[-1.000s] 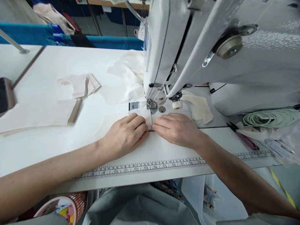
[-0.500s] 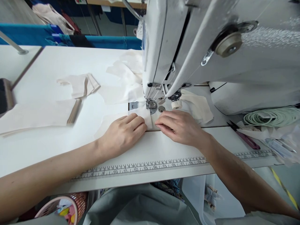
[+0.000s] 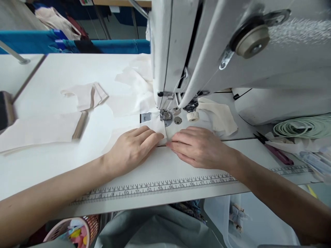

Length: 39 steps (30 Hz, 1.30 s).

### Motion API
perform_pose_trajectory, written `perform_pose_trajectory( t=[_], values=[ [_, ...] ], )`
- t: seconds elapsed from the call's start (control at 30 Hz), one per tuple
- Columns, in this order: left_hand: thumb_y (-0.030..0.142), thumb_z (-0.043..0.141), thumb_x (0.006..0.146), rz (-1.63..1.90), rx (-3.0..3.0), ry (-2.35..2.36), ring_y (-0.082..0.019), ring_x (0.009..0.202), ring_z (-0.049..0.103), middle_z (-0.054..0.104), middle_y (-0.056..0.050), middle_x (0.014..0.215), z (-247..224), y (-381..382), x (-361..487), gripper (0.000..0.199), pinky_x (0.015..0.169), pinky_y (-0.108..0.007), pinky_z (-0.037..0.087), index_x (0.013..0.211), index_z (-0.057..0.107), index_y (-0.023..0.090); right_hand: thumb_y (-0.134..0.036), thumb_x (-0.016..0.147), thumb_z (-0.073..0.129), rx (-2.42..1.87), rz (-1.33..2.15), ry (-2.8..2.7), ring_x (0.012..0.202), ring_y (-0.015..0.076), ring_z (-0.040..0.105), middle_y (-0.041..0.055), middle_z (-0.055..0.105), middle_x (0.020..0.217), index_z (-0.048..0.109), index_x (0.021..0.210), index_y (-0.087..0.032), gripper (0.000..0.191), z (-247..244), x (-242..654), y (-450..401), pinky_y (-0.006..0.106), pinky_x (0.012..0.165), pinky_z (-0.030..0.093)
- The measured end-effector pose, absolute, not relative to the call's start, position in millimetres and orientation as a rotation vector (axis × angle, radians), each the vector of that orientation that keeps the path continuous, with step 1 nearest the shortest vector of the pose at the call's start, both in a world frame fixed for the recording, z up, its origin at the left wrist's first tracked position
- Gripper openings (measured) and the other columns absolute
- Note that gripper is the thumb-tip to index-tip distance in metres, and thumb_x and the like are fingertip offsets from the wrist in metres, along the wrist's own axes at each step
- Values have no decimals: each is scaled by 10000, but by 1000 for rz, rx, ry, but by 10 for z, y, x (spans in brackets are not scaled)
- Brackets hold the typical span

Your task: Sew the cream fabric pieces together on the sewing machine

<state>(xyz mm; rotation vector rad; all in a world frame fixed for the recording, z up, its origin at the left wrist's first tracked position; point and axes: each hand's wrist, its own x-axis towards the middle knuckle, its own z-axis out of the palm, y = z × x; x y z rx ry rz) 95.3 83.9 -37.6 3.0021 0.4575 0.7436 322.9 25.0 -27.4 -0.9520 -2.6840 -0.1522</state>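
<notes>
Both hands, left hand [image 3: 131, 148] and right hand [image 3: 199, 146], press flat on the white fabric piece [image 3: 159, 127]; fingertips near the presser foot [image 3: 165, 116] risk needle contact

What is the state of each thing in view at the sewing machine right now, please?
left hand: flat, pressing the white fabric piece.
right hand: flat on the fabric, fingertips beside the left hand's.
white fabric piece: lying under the presser foot.
presser foot: on the fabric, as far as shows.
cut pieces: folded, lying loose on the table.
snips: lying unused at the right.
</notes>
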Motion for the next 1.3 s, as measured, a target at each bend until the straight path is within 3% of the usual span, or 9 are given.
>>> perform_pose_trajectory(
  t=[0.13, 0.27, 0.6, 0.9, 1.17, 1.3],
  values=[
    [97, 513, 923, 709, 3016, 451, -191, 802, 600, 665, -79, 864, -382, 804, 952, 153, 695, -300, 510, 1071, 549, 80, -145, 949, 459, -965, -232, -2660, 729, 135, 575, 38, 662, 827, 659, 971, -127, 201, -303, 3221, 227, 287, 652, 424],
    [121, 505, 929, 688, 3011, 457, -192, 786, 575, 652, -87, 871, -392, 809, 962, 97, 696, -312, 510, 991, 580, 115, -139, 949, 470, -976, -211, -2681, 788, 147, 600, 50, 672, 869, 659, 1024, -118, 204, -309, 3230, 186, 301, 688, 438],
    [122, 472, 944, 724, 2846, 532, -148, 721, 571, 637, -34, 809, -372, 895, 964, 84, 638, -266, 495, 954, 551, 149, -184, 969, 458, -1078, 6, -2578, 800, 143, 595, 53, 674, 924, 638, 1124, -134, 243, -381, 3271, 226, 304, 708, 432],
    [122, 498, 930, 709, 2948, 468, -190, 794, 583, 651, -84, 875, -398, 843, 977, 241, 705, -322, 526, 1167, 502, 77, -190, 985, 424, -1111, -131, -2642, 748, 132, 551, 34, 637, 847, 674, 990, -152, 252, -351, 3227, 189, 304, 697, 388],
    [112, 528, 918, 739, 3137, 415, -192, 756, 579, 653, -78, 877, -397, 815, 964, 100, 619, -316, 495, 970, 613, 117, -177, 971, 450, -1080, -224, -2669, 777, 149, 563, 37, 626, 839, 659, 1053, -151, 227, -334, 3214, 151, 315, 710, 384],
    [88, 526, 913, 740, 3186, 368, -205, 847, 623, 673, -80, 940, -373, 804, 964, 114, 662, -325, 509, 968, 621, 121, -163, 955, 480, -1066, -209, -2678, 807, 156, 572, 44, 634, 864, 654, 1056, -137, 203, -325, 3208, 146, 320, 709, 385]
  ],
)
